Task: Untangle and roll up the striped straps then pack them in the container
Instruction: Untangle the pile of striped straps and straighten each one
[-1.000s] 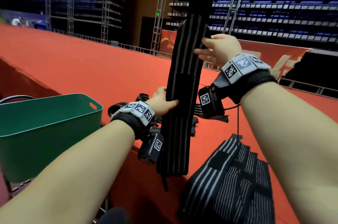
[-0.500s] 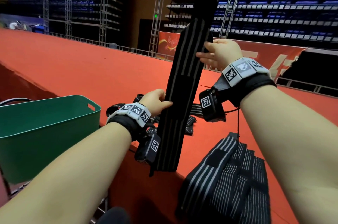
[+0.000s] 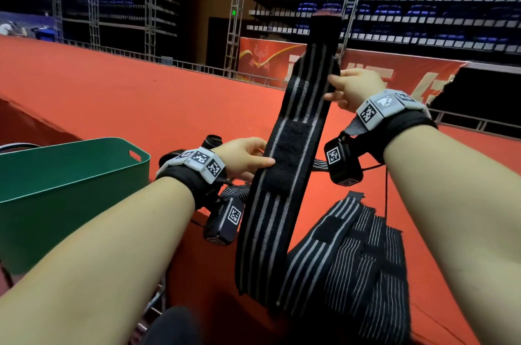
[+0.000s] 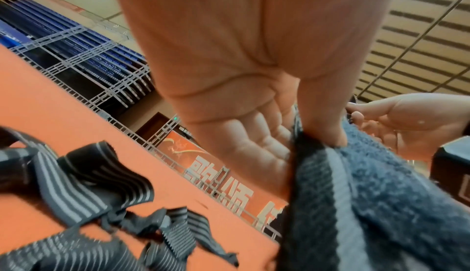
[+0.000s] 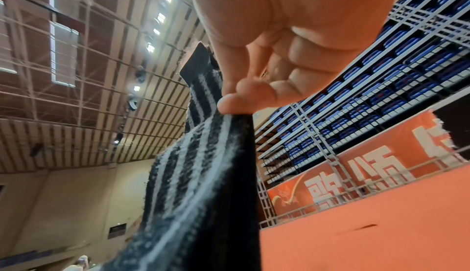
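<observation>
Strap (image 3: pixel 284 164) — held upright over the tabletop (image 3: pixel 141 96); our left hand (image 3: pixel 245 157) pinches its middle, our right hand (image 3: pixel 353 88) its upper edge — long axis near vertical, green bin (image 3: pixel 70 187) left.

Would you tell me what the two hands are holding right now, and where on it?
One striped strap: the left hand pinches its edge at the fuzzy patch, the right hand pinches its edge higher up.
</observation>
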### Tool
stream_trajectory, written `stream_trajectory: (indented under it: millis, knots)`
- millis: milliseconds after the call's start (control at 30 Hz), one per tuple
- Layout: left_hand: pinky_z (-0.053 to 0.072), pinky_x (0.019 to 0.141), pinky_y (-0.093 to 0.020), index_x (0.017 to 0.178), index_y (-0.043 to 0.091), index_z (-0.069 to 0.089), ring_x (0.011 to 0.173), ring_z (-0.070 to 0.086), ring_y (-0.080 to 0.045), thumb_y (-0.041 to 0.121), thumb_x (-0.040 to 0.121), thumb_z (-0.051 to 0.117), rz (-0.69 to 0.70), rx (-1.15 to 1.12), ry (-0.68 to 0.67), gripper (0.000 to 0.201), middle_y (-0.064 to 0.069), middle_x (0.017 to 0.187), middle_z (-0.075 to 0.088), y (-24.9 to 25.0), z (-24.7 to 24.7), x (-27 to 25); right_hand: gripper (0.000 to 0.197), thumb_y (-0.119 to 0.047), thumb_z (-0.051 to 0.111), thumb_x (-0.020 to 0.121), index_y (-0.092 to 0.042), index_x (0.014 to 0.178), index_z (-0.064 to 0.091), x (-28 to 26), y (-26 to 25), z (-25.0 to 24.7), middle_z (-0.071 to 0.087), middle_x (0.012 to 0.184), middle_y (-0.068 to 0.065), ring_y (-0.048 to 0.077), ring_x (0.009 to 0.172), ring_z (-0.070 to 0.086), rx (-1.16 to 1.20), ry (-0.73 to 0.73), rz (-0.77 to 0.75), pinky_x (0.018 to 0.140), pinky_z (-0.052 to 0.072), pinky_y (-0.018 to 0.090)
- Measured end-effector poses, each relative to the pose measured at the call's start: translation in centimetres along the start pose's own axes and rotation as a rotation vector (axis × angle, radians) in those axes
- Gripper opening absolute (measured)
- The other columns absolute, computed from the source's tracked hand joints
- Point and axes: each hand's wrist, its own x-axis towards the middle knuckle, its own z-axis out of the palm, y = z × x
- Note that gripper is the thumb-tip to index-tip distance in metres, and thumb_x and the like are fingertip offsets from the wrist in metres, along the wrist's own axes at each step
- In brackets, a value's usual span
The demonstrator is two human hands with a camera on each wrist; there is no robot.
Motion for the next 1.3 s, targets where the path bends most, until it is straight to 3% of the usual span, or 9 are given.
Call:
stream_trajectory:
  millis: [100, 233, 400, 567, 667, 767, 900, 1133, 1300]
  knots:
    - [0.057, 0.079, -0.041, 0.098, 0.017, 0.057, 0.086, 0.062, -0.022, 0.018, 0.091, 0.058, -0.036, 0.05, -0.044, 0.007, -0.009, 0.097, 0.058, -1.0, 1.3, 0.7, 0.014, -0.005, 0.055, 0.093, -0.011, 0.08, 0.051, 0.2, 2.5, -0.8, 0.057, 0.075, 0.006, 0.003, 0.033, 0.055, 0.023, 0.036, 0.076, 0.033, 0.04, 0.015]
    - [0.042, 0.042, -0.016, 0.1, 0.006, 0.048, 0.048, 0.041, -0.006, 0.008, 0.096, 0.049, -0.097, 0.063, -0.149, 0.004, -0.005, 0.072, 0.041, -2.8, 4.2, 2.3, 0.021, -0.001, 0.054, 0.092, -0.004, 0.112, 0.048, 0.5, 6.7, -1.9, 0.057, 0.083, 0.013, 0.005, 0.031, 0.054, 0.05, 0.099, 0.191, 0.037, 0.048, 0.016]
    - [0.054, 0.054, -0.022, 0.114, -0.002, 0.048, 0.061, 0.053, -0.009, 0.006, 0.095, 0.047, -0.157, 0.109, -0.174, 0.02, -0.011, 0.087, 0.049, -5.6, 6.8, 5.9, 0.039, 0.001, 0.052, 0.093, 0.008, 0.131, 0.042, 1.9, 12.2, -4.1, 0.058, 0.084, 0.016, 0.006, 0.035, 0.058, 0.019, 0.146, 0.304, 0.039, 0.049, 0.017]
    - [0.055, 0.062, -0.028, 0.092, 0.012, 0.05, 0.055, 0.052, -0.004, 0.008, 0.094, 0.051, -0.191, 0.174, -0.157, 0.004, 0.001, 0.074, 0.047, -6.9, 8.4, 10.0, 0.039, 0.002, 0.049, 0.095, 0.007, 0.132, 0.041, 4.5, 16.6, -5.8, 0.056, 0.12, 0.029, 0.017, 0.066, 0.071, 0.043, 0.19, 0.381, 0.043, 0.051, 0.018]
    - [0.055, 0.058, -0.025, 0.084, 0.016, 0.05, 0.059, 0.054, -0.008, 0.007, 0.094, 0.052, -0.217, 0.192, -0.191, 0.013, 0.0, 0.075, 0.051, -7.7, 9.1, 12.6, 0.035, 0.001, 0.05, 0.094, 0.009, 0.127, 0.044, 6.0, 18.7, -6.6, 0.058, 0.115, 0.028, 0.012, 0.056, 0.069, 0.009, 0.178, 0.441, 0.043, 0.052, 0.018]
    - [0.056, 0.062, -0.029, 0.086, 0.014, 0.051, 0.063, 0.057, -0.014, 0.007, 0.092, 0.056, -0.249, 0.263, -0.211, 0.01, -0.002, 0.078, 0.055, -8.7, 9.6, 15.0, 0.033, 0.003, 0.05, 0.094, 0.009, 0.126, 0.046, 7.5, 20.8, -7.0, 0.057, 0.118, 0.029, 0.031, 0.094, 0.067, 0.0, 0.175, 0.543, 0.042, 0.051, 0.021]
    - [0.056, 0.081, -0.047, 0.086, 0.012, 0.055, 0.08, 0.065, -0.031, 0.017, 0.087, 0.065, -0.286, 0.462, -0.281, 0.011, -0.013, 0.088, 0.062, -10.0, 10.2, 18.2, 0.02, 0.002, 0.049, 0.094, 0.003, 0.115, 0.05, 9.2, 24.4, -7.2, 0.059, 0.112, 0.024, 0.024, 0.086, 0.07, -0.01, 0.174, 0.629, 0.044, 0.053, 0.022]
    - [0.051, 0.077, -0.031, 0.091, 0.012, 0.061, 0.077, 0.057, -0.018, 0.025, 0.081, 0.071, -0.317, 0.61, -0.361, 0.019, -0.006, 0.086, 0.062, -12.9, 11.6, 21.4, 0.024, 0.001, 0.044, 0.097, -0.002, 0.073, 0.048, 11.2, 32.2, -7.3, 0.056, 0.125, 0.024, 0.028, 0.098, 0.064, -0.026, 0.174, 0.831, 0.058, 0.055, 0.025]
    - [0.049, 0.071, -0.027, 0.093, 0.013, 0.059, 0.077, 0.057, -0.017, 0.023, 0.082, 0.07, -0.324, 0.666, -0.401, 0.018, -0.003, 0.085, 0.06, -12.9, 12.4, 22.0, 0.009, -0.002, 0.049, 0.094, -0.007, 0.097, 0.055, 10.7, 35.6, -7.8, 0.051, 0.133, 0.02, 0.024, 0.097, 0.062, -0.031, 0.123, 0.86, 0.055, 0.055, 0.018]
